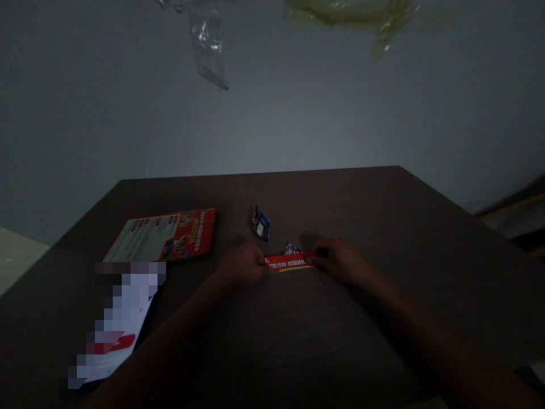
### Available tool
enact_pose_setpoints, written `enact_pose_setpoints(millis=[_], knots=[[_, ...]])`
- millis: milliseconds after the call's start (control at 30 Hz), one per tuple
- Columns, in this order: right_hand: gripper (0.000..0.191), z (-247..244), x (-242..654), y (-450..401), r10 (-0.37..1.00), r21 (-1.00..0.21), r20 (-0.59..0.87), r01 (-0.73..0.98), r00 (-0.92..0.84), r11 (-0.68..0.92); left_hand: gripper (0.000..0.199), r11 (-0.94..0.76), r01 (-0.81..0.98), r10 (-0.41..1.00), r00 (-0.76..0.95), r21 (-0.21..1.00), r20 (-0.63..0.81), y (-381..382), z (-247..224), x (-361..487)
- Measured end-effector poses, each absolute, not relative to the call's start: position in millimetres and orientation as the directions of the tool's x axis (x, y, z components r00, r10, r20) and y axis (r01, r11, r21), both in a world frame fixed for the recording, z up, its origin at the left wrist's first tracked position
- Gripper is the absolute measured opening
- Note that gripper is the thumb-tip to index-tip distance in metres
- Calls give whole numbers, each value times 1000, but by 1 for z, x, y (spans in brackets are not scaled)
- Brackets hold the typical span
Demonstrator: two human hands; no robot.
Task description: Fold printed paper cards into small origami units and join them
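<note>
Between my two hands a folded red leaflet with white and yellow lettering forms a narrow strip low over the table. My left hand pinches its left end, fingers closed. At the right end, my right hand has thumb and fingers closed on the same paper. Just behind the strip lies a small crumpled, shiny patterned piece, partly hidden by it. Farther back, a small dark blue folded paper piece stands tilted on the table.
A stack of red and white printed leaflets lies at the left of the dark wooden table. Nearer me is a white sheet or packet, partly blurred out. A grey wall with tape remnants rises behind the table's back edge.
</note>
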State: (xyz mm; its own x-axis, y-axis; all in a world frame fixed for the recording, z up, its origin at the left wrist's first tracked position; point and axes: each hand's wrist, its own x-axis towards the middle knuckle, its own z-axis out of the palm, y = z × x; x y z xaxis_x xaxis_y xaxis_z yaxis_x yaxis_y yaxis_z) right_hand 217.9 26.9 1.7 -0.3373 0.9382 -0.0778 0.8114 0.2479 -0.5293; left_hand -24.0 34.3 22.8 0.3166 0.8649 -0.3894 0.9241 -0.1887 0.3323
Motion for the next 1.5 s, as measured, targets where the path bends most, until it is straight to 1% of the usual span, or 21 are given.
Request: enact_pose_setpoints(millis=[300, 433, 567, 667, 733, 800, 867, 933, 1000, 1067, 1100, 1200, 1367, 1500], knots=[[20, 5, 215, 30, 953, -484, -101, 851, -287, 205, 22, -160, 930, 873, 289, 330, -392, 37, 21, -24], [20, 7, 213, 30, 959, -474, -126, 865, -253, 166, 23, -178, 927, 868, 306, 330, -392, 36, 21, -24], [20, 5, 213, 28, 971, -530, -114, 840, -211, 121, 21, -173, 930, 872, 298, 325, -387, 36, 21, -24], [22, 2, 214, 28, 971, -571, -83, 810, -223, 137, 20, -178, 935, 873, 294, 306, -390, 35, 23, -22], [21, 1, 214, 28, 970, -570, -77, 808, -231, 147, 19, -185, 942, 888, 283, 282, -362, 32, 24, -20], [20, 0, 214, 28, 970, -566, -75, 811, -230, 149, 18, -201, 947, 922, 270, 252, -278, 26, 26, -17], [18, 0, 214, 29, 971, -566, -71, 811, -228, 149, 18, -278, 940, 944, 305, 197, -122, 16, 27, -10], [18, -1, 214, 29, 970, -573, -60, 804, -234, 159, 19, -399, 907, 916, 401, 137, 16, 5, 27, -1], [17, -1, 214, 29, 969, -576, -45, 799, -242, 173, 22, -548, 829, 836, 545, 113, 63, -5, 24, 8], [17, -2, 214, 29, 970, -572, -34, 800, -243, 180, 22, -637, 763, 771, 634, 111, 63, -12, 19, 15], [17, -2, 215, 29, 970, -569, -31, 803, -239, 179, 22, -654, 748, 755, 653, 113, 51, -14, 16, 17], [16, -2, 215, 29, 973, -569, -37, 805, -229, 169, 25, -675, 731, 737, 675, 103, 35, -16, 9, 18], [17, -2, 215, 29, 975, -566, -56, 811, -213, 144, 28, -691, 721, 723, 691, 48, 11, -16, 8, 15], [17, -2, 216, 29, 976, -570, -53, 809, -209, 143, 31, -691, 722, 722, 692, 37, -21, -17, 8, 15]])
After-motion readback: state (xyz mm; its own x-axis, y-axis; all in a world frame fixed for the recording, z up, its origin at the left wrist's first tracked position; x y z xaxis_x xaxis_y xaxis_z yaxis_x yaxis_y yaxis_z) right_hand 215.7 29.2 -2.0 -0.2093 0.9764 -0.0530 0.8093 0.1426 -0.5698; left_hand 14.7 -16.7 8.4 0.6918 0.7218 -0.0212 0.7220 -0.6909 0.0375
